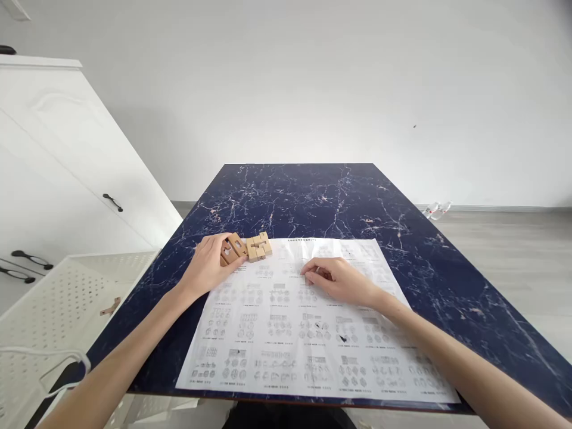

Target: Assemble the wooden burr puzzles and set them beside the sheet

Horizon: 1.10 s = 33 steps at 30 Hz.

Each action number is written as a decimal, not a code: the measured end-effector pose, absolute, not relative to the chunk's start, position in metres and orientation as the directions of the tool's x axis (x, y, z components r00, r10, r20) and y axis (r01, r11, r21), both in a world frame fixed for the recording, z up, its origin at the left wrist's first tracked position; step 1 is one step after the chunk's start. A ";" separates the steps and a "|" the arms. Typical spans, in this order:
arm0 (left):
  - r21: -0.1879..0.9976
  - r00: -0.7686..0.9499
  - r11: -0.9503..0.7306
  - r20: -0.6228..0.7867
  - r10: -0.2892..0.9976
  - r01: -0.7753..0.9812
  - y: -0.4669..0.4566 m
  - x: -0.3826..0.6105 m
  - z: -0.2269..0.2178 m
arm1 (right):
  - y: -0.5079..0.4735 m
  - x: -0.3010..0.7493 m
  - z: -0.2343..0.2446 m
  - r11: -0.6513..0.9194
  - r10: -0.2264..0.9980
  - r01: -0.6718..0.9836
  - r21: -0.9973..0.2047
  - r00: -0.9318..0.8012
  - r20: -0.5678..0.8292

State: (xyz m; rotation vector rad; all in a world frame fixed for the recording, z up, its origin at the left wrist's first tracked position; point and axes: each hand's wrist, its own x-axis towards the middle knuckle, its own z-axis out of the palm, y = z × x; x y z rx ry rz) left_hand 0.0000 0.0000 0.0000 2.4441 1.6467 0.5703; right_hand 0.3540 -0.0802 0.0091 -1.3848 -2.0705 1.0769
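Brown wooden pieces (238, 242): far left corner of printed sheet (263, 301), on counter (304, 196). Left hand (206, 260): grip closed round them, seemingly for steadiness. Pale wooden block (254, 253): alongside. Right hand (337, 278): curled over sheet; whether holding, cannot tell.

A passage runs between the obstructing wooden blocks (254, 252) and right hand (342, 281).

Both forearms (447, 351) were stretched forward; the left hand (208, 264) was arched, its thumb (234, 266) extended, while the right hand (342, 280) (back upward) was loosely curled.
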 end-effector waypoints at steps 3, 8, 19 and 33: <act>0.321 0.311 -0.368 0.214 0.926 0.873 -0.003 -0.001 0.000 | -0.080 0.354 0.009 0.205 0.907 0.575 -0.792 -0.415 -0.066; 0.336 0.265 -0.321 0.203 0.943 0.885 -0.010 -0.003 0.002 | -0.080 0.354 0.006 0.212 0.907 0.568 -0.795 -0.417 -0.056; 0.254 0.223 -0.282 0.238 0.945 0.925 -0.020 -0.002 0.005 | -0.080 0.354 0.007 0.210 0.908 0.573 -0.792 -0.414 -0.059; 0.291 0.255 -0.330 0.266 0.930 0.898 -0.045 -0.008 0.007 | -0.080 0.354 0.008 0.196 0.909 0.581 -0.790 -0.409 -0.076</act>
